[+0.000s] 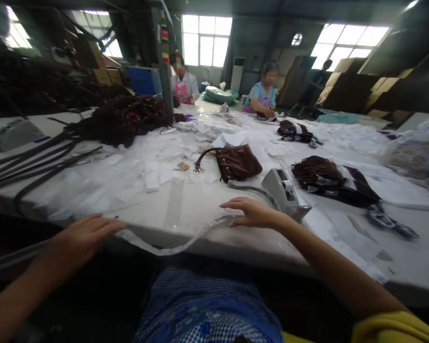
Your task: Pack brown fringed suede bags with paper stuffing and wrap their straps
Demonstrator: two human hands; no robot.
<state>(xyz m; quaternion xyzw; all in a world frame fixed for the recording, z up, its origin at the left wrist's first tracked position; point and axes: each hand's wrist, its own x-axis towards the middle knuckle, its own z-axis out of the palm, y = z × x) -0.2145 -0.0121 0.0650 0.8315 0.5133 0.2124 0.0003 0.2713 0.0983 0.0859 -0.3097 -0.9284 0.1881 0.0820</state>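
Observation:
My left hand (82,236) lies at the near edge of the white table (186,205), fingers stretched out over one end of a clear plastic strip (171,247) that sags off the edge. My right hand (252,213) rests flat on the table, fingers extended on the strip's other end. Just right of that hand stands a grey tape dispenser (284,190). A brown drawstring bag (238,163) with a strap and clasp lies beyond my right hand.
White paper sheets (136,166) cover the table's middle. Dark straps (28,164) and a heap of brown bags (128,119) lie left. Fringed brown bags (325,178) sit right. Two people (266,93) work at the far end; cardboard boxes (350,85) stand behind.

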